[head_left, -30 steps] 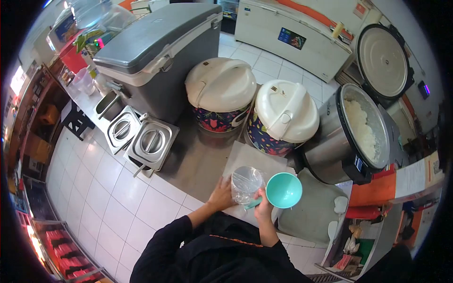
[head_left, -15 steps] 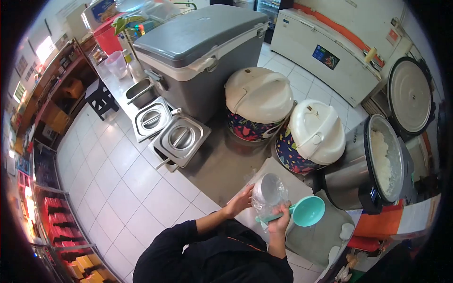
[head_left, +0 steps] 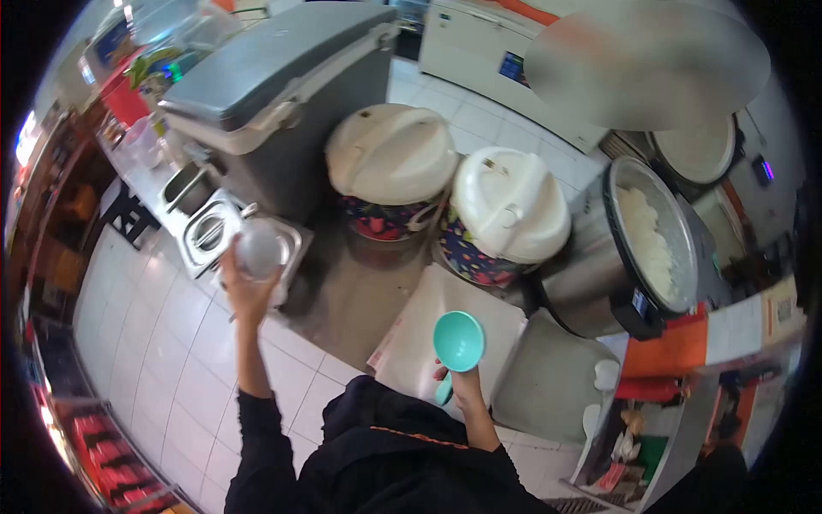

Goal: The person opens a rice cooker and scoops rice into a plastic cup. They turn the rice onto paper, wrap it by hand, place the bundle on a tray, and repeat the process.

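Observation:
My left hand is stretched out to the left, its fingers curved round a round, pale bowl that looks plastic-wrapped and is slightly blurred. The bowl is over two lidded steel food pans, the nearer pan partly hidden behind it. Closer to my body, my right hand grips a teal ladle by its handle, cup facing up. Below the ladle lies a stack of pale paper sheets on the steel table.
Two white-lidded, flower-patterned insulated pots stand beyond the paper. A large cooker of white rice is open at the right. The grey cool box blocks the back left. A grey mat lies right of the paper.
My left hand has carried the bowl away from the ladle, out to the left over the steel pans. My right hand keeps the ladle, now turned more upright. The view has shifted right.

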The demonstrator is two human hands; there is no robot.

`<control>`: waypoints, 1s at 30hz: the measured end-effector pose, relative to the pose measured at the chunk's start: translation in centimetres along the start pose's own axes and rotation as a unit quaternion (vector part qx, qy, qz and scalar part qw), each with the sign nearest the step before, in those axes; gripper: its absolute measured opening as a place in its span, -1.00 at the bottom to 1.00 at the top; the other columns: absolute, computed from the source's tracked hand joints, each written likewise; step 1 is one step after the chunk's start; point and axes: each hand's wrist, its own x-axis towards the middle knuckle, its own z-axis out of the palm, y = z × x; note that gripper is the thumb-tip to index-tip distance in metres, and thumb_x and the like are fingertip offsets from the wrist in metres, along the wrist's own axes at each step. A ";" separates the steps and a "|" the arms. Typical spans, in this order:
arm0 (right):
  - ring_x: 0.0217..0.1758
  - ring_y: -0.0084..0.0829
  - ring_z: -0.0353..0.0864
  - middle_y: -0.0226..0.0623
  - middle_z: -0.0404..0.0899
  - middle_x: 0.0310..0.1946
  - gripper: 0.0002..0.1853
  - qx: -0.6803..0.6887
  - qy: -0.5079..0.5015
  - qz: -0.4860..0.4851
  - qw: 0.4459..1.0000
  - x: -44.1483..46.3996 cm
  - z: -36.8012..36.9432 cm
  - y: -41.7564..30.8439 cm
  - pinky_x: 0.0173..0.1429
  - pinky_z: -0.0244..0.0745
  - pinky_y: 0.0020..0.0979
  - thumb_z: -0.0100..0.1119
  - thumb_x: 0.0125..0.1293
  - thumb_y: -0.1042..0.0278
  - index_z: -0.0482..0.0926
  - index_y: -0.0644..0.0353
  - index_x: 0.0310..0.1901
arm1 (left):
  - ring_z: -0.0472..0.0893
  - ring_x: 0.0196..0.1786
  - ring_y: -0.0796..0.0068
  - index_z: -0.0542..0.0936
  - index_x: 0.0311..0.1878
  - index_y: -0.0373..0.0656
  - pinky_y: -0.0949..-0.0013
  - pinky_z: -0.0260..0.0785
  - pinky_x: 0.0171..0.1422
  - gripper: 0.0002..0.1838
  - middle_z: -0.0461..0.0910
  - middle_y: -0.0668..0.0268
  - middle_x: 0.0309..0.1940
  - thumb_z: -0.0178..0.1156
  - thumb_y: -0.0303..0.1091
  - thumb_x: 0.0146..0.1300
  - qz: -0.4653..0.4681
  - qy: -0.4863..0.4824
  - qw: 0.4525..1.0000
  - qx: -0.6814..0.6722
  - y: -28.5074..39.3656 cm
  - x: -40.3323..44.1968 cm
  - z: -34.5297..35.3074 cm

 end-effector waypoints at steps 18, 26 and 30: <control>-0.71 -0.56 0.45 -0.34 0.51 -0.65 -0.78 -0.131 0.064 -0.017 0.989 -0.4 -6.6 5.6 -0.59 0.33 -0.47 0.08 0.17 0.28 0.52 0.29 -0.45 | 0.36 0.09 0.09 0.23 0.21 -0.10 0.18 0.27 0.13 -0.07 0.32 0.10 0.01 0.45 -0.23 -0.33 0.235 -0.232 0.930 -0.161 23.4 1.7 16.8; -0.72 -0.53 0.44 -0.36 0.46 -0.73 -0.76 -0.017 0.163 -0.032 0.986 -3.7 -8.3 6.2 -0.60 0.31 -0.47 0.05 0.13 0.23 0.52 0.27 -0.45 | 0.41 0.00 0.06 0.38 0.13 -0.06 0.15 0.26 0.08 -0.17 0.38 0.15 0.00 0.35 -0.43 -0.43 0.365 -0.259 0.889 0.094 22.5 7.8 28.9; -0.72 -0.57 0.38 -0.36 0.42 -0.77 -0.80 0.058 0.355 -0.049 0.932 -6.4 -13.1 9.8 -0.64 0.25 -0.46 0.09 0.13 0.32 0.51 0.25 -0.54 | 0.37 -0.01 0.05 0.37 0.12 -0.02 0.18 0.21 0.13 -0.16 0.37 0.17 -0.02 0.35 -0.52 -0.45 0.434 -0.278 0.855 0.059 24.3 7.1 26.6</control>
